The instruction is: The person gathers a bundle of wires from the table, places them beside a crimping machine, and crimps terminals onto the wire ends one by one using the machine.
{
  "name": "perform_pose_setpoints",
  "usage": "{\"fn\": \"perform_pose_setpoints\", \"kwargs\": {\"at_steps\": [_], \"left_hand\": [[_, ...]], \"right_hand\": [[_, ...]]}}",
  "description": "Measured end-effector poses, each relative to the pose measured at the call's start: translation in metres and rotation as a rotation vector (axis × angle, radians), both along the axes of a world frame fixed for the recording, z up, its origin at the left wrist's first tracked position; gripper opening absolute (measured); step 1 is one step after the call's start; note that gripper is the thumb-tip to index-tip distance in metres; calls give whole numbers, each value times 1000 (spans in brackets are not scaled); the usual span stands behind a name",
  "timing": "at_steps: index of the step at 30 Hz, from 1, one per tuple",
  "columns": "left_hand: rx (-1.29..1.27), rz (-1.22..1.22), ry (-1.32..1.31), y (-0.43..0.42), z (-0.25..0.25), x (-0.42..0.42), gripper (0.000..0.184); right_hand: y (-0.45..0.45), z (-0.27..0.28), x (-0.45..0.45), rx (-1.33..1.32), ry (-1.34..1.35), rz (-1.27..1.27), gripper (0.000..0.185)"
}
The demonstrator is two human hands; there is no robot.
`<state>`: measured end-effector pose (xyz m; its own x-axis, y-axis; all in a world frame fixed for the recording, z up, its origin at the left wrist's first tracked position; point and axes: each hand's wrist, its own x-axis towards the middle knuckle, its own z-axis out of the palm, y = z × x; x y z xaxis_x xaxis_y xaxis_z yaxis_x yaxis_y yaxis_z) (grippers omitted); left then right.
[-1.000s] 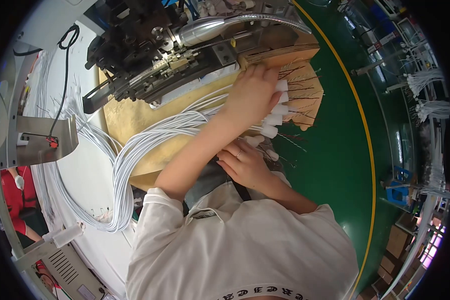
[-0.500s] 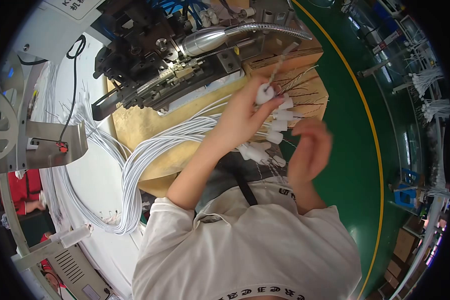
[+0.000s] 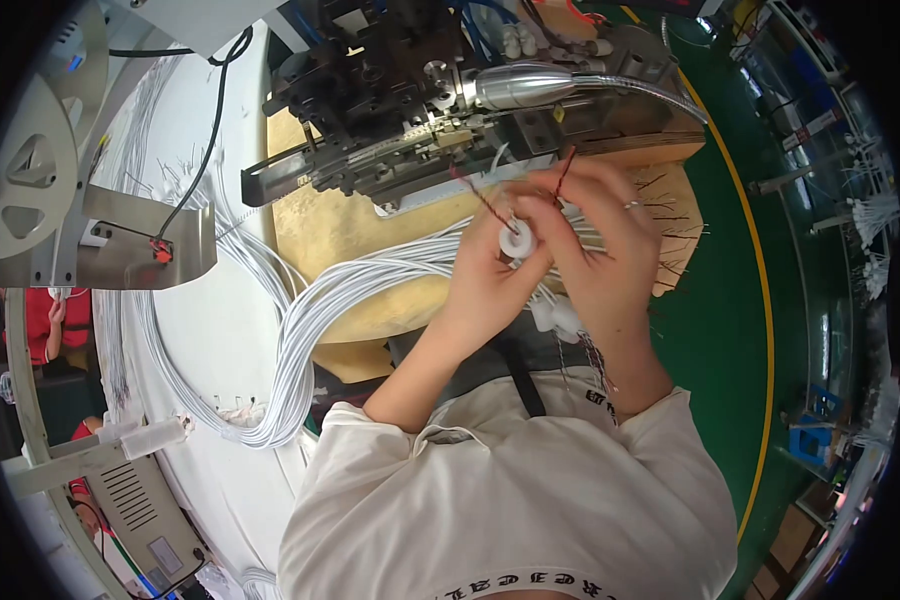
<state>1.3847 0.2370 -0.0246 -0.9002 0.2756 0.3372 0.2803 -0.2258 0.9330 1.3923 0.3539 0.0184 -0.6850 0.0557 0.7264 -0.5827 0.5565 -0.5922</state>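
My left hand (image 3: 485, 285) is closed around the end of a white cable with a round white plastic piece (image 3: 516, 240) on it, thumb and fingers at its sides. Dark red twisted wires (image 3: 482, 197) fan out of that end. My right hand (image 3: 610, 225) touches the same end from the other side, its fingertips pinched on a twisted wire (image 3: 567, 168) that points up; the fingers are slightly blurred. Below the hands hang more white plastic pieces (image 3: 558, 315) with twisted wires. A thick bundle of white cables (image 3: 340, 290) runs left from under my left hand.
Just beyond my hands stands a dark metal machine (image 3: 400, 130) with a silver lamp head (image 3: 525, 88). A wooden block (image 3: 685, 210) carries dark wire ends on the right. At the left are a reel (image 3: 25, 150) and a metal bracket (image 3: 145, 240). A person in red sits far left.
My right hand has come up from the lower right to the cable end in my left hand. The wires there are now spread apart. The camera view has shifted.
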Motion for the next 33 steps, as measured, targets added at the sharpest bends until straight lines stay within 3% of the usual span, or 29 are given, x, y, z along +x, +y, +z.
{"fn": "perform_pose_setpoints", "kwargs": {"at_steps": [5, 8, 12, 17, 26, 33], "left_hand": [[-109, 8, 75, -13, 1, -6, 15], [196, 4, 61, -20, -4, -11, 14], [616, -1, -184, -44, 3, -20, 9], [494, -1, -209, -47, 18, -24, 30], [571, -147, -235, -47, 18, -29, 24], [482, -83, -270, -49, 17, -30, 23]], "right_hand": [[-17, -6, -12, -212, -46, 55, 8], [-21, -7, -13, -503, -268, 215, 15], [-16, -11, -15, -740, -622, 582, 25], [-21, -12, -14, -923, -888, 846, 26], [-16, -22, -18, -1042, -923, 1063, 26], [-13, -27, -21, -1061, -965, 1114, 28]]}}
